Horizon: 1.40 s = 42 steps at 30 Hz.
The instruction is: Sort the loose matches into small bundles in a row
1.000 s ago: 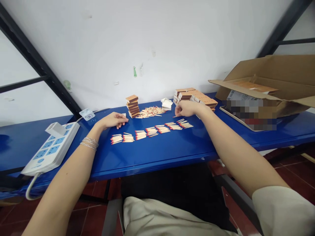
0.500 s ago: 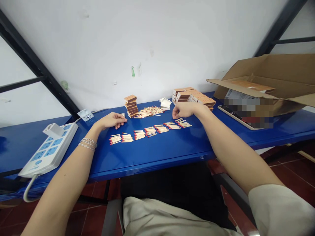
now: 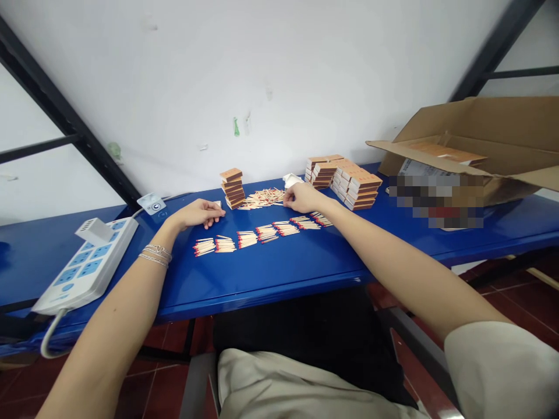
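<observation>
My left hand rests palm down on the blue table, fingers curled loosely, beside a short stack of matchboxes. My right hand reaches to the loose pile of matches behind the row, its fingers bent at the pile's right end; what they hold is hidden. A row of several small match bundles with red heads lies across the table between my hands. A small white inner tray shows just behind my right hand.
A larger block of stacked matchboxes stands at the back right. An open cardboard box sits at the far right. A white and blue power strip with a plugged adapter lies at the left. The white wall is close behind.
My right hand has moved left, from the right end of the bundle row to the loose match pile. My left hand has stayed where it was.
</observation>
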### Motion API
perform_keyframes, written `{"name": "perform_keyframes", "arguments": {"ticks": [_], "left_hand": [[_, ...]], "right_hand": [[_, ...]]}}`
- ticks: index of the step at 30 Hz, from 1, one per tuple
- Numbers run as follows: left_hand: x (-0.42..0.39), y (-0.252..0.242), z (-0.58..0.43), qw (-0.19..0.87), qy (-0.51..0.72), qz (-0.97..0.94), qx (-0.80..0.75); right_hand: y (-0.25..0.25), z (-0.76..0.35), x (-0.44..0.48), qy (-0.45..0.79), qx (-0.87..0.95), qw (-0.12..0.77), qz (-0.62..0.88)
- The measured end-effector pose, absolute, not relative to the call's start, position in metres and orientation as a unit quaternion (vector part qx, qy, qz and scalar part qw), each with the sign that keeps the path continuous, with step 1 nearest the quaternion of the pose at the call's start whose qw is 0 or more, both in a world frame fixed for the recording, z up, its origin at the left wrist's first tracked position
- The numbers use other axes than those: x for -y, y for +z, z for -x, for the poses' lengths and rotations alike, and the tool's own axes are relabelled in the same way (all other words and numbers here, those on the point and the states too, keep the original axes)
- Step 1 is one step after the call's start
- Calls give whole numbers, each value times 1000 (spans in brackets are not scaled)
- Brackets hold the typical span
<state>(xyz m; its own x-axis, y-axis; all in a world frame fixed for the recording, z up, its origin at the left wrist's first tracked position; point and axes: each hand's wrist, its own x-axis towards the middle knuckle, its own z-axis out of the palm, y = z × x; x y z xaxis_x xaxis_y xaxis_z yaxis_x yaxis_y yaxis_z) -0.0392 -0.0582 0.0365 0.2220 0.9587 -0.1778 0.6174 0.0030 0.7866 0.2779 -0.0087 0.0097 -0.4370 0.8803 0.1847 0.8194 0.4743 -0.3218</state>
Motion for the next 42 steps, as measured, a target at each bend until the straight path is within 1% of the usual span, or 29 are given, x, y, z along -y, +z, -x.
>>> {"name": "perform_keyframes", "arguments": {"ticks": [4,9,14,19,22,24,27,30,33,35,37,42], "left_hand": [[57,36,40,400,213,-672,-586],[57,36,41,399,213,-674,-585],[59,37,38,394,208,-677,-586],[58,37,39,396,209,-676,-586],[57,36,40,398,210,-676,-584],[56,35,41,396,207,-677,-585],[57,36,40,393,208,-677,-587],[58,36,40,395,211,-674,-587],[58,35,41,396,212,-672,-589],[57,34,41,395,214,-671,-590],[55,34,41,395,215,-671,-589],[55,34,41,397,216,-669,-589]], "right_hand": [[10,-277,7,73,839,145,519],[23,-303,1,106,847,119,507],[37,-337,1,139,839,31,525],[48,-343,12,149,817,-76,552],[51,-343,14,149,805,-100,566],[52,-345,12,157,795,-92,579],[49,-342,10,143,806,-43,573],[40,-324,10,97,835,40,541],[26,-296,10,70,851,144,500],[18,-278,10,73,855,180,481],[11,-266,9,73,847,185,492],[6,-259,7,62,836,168,518]]}}
